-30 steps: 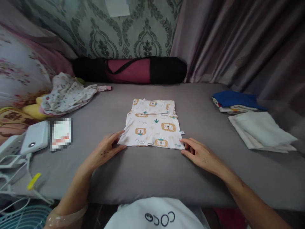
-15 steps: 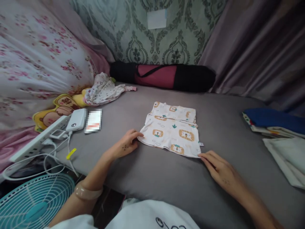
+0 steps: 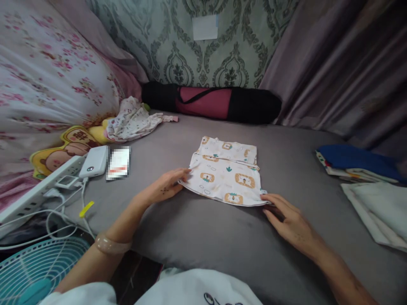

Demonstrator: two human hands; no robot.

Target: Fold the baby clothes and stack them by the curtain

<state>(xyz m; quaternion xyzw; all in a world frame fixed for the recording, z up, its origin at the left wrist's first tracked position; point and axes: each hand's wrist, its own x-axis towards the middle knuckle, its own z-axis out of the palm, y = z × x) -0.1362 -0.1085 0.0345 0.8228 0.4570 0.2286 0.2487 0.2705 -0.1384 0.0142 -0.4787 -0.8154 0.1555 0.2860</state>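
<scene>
Matt cloth garment [image 3: 219,176], smooth plastic power bank [image 3: 95,160]

A white cloth garment [image 3: 219,171] lies folded into a rough rectangle on a grey sheet [image 3: 190,228], at about twelve o'clock from the wearer. Its print shows tan lion faces, green leaf sprigs and outlined ovals. A crosswise edge sets off a shorter section [image 3: 235,151] towards twelve o'clock; a small pale tag [image 3: 263,192] sticks out at four o'clock.
</scene>
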